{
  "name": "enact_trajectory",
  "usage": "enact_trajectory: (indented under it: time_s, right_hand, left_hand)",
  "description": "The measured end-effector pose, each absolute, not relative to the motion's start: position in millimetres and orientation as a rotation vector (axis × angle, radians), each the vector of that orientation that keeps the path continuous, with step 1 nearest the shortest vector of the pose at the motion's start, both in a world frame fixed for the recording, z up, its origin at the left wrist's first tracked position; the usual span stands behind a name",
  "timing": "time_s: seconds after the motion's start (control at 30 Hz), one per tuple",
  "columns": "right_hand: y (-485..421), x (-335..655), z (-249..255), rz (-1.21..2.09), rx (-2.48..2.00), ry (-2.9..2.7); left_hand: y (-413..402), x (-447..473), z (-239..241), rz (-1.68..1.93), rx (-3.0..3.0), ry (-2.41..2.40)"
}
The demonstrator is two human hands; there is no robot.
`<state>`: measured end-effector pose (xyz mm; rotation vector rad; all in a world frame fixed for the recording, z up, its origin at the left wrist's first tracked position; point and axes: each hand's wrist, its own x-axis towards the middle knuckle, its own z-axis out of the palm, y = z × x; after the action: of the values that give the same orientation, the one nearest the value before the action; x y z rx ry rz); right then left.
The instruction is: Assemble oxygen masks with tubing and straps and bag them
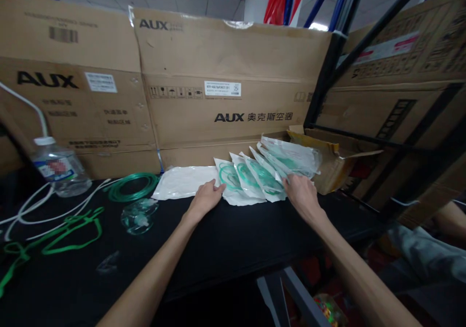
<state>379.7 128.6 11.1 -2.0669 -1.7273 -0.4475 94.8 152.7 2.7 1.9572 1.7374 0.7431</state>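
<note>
Several clear-and-white packets with green tubing inside overlap in a leaning row on the black table. My left hand [207, 197] is closed, its fingers bent and its thumb against the edge of the leftmost tubing packet [233, 179]. What it grips, if anything, is hidden. Just left of it, a flat white packet [184, 182] lies face down or blank. At the row's right end, my right hand [302, 193] is closed on the lower edge of a tubing packet [274, 169]. More packets [291, 152] are stacked behind that hand.
Coiled green tubing [133, 187], a clear mask [139, 216], green straps [73, 230] and a plastic bottle [60, 169] with white cords are on the left. An open cardboard box [327, 164] stands right. Large cartons [233, 60] wall the back. Another person's sleeve [429, 252] shows at far right.
</note>
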Motion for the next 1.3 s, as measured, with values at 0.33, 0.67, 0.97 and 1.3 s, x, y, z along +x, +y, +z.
enact_trajectory:
  time_s: [0.33, 0.67, 0.97, 1.3]
  right_hand:
    - [126.3, 377.0, 18.8, -0.519, -1.87, -1.808]
    - [122.4, 364.9, 5.5, -0.423, -1.678, -1.824]
    - [68.5, 330.0, 15.4, -0.363, -1.325, -1.864]
    - [55.6, 198.6, 33.3, 0.275, -0.995, -2.277]
  left_hand:
    - [149.5, 103.2, -4.9, 0.768, 1.956, 1.622]
    - [146.9, 91.0, 1.9, 0.768, 1.942, 1.616]
    - [115.8, 87.2, 11.4, 0.822, 1.99, 1.783]
    - [-22.8, 11.0, -4.0, 0.947, 2.206, 1.751]
